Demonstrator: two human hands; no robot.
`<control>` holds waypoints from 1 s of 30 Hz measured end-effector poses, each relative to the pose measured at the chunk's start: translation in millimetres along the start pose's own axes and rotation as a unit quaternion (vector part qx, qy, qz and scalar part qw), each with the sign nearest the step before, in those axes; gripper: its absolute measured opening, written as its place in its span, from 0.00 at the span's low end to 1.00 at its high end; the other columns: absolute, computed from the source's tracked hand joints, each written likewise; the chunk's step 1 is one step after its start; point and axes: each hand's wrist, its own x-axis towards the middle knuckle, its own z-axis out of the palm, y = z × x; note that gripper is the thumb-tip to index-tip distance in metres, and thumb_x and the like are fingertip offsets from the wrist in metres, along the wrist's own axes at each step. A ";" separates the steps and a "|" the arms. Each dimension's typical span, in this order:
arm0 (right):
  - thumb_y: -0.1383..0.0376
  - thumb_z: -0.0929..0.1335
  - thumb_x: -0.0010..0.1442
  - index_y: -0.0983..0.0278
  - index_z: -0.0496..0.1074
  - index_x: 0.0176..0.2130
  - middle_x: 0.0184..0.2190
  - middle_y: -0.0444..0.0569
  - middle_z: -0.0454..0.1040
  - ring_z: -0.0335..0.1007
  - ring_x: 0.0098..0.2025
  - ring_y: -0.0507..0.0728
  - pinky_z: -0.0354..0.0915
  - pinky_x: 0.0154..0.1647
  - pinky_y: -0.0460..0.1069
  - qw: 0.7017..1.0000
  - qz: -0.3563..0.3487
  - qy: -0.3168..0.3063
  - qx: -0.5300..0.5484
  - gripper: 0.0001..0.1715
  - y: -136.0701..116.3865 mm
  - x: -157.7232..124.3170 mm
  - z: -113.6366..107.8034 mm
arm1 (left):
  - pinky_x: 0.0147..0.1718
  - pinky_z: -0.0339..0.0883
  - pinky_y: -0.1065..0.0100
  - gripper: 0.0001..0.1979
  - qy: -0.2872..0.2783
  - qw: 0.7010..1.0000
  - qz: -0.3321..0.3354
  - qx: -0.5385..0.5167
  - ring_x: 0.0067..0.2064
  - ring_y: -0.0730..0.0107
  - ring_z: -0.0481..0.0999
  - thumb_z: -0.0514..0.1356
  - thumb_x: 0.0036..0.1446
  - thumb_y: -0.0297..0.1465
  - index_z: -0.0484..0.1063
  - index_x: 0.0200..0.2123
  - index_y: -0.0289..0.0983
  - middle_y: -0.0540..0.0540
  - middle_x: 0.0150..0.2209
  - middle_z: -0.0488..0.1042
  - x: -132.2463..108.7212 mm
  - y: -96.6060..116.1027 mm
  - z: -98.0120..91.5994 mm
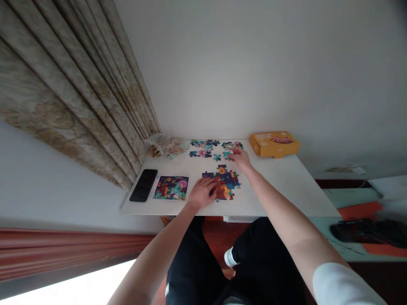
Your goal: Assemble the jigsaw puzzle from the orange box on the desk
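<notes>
My left hand (pixel 202 192) lies over the left edge of a partly joined jigsaw section (pixel 225 182), its fingers stretched out on the dark and brown pieces. Farther off, my right hand (pixel 240 158) reaches to a small group of puzzle pieces (pixel 227 145), with thumb and fingertips together on a teal puzzle piece (pixel 226 155); the fingers partly hide it. One loose teal piece (pixel 216 157) lies just left of that group. Another cluster of pieces (pixel 203 146) sits at the back, left of the right hand. Left of my left hand is the printed picture card (pixel 171 188).
A black phone (pixel 143 185) lies at the table's left edge. Behind it is a clear plastic bag (pixel 165 146) with pieces inside. A yellow box (pixel 275 144) stands at the back right of the white table (pixel 280 199), against the wall. A patterned curtain (pixel 104 93) hangs at left.
</notes>
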 end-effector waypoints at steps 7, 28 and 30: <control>0.51 0.79 0.43 0.60 0.67 0.36 0.28 0.43 0.77 0.76 0.31 0.57 0.65 0.29 0.47 0.996 0.052 0.017 0.065 0.28 11.0 -89.0 -84.5 | 0.64 0.68 0.49 0.17 0.001 1.000 0.007 0.001 0.61 0.55 0.76 0.60 0.66 0.31 0.78 0.56 0.41 0.41 0.59 0.78 -0.5 -1.9 2.0; 0.43 0.76 0.49 0.60 0.70 0.41 0.34 0.48 0.79 0.77 0.37 0.59 0.73 0.41 0.55 0.997 0.008 0.043 0.070 0.29 34.8 -135.0 -103.4 | 0.66 0.63 0.48 0.16 -0.002 0.999 0.042 0.010 0.63 0.53 0.72 0.59 0.67 0.34 0.76 0.55 0.41 0.39 0.58 0.76 2.9 62.3 8.0; 0.46 0.76 0.48 0.59 0.68 0.38 0.32 0.46 0.77 0.77 0.36 0.58 0.73 0.40 0.54 0.996 0.011 0.055 0.071 0.27 36.7 -135.7 -103.1 | 0.67 0.63 0.48 0.17 -0.006 0.999 0.038 0.007 0.64 0.52 0.72 0.59 0.67 0.35 0.75 0.57 0.40 0.38 0.59 0.75 1.7 62.2 8.3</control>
